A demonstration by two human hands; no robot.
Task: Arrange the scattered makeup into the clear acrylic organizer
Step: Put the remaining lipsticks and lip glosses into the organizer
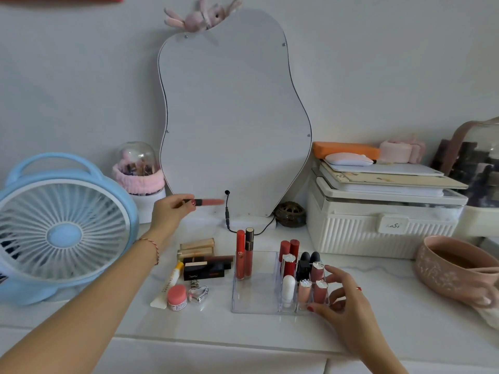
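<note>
Between the thumb and fingertips of our left hand [172,209], raised above the tabletop [378,306], we hold a slim pink lip gloss tube [206,202] level, gripped at its dark cap end with the pink barrel pointing away toward the mirror [235,117]. We judge the tube light, rigid and smooth, so a pinch near its middle would likely steady it better than this end grip. Our right hand [343,298] rests with fingers spread and loosely curled against the near right corner of the clear acrylic organizer [255,306], holding nothing. Beside that hand, the small cells already carry upright lipsticks [305,271]; two tall glosses [244,255] stand in the wide left compartment. Below our left wrist lie loose boxes and tubes [205,261], a pink jar [176,296] and a heart-shaped clip [199,293].
</note>
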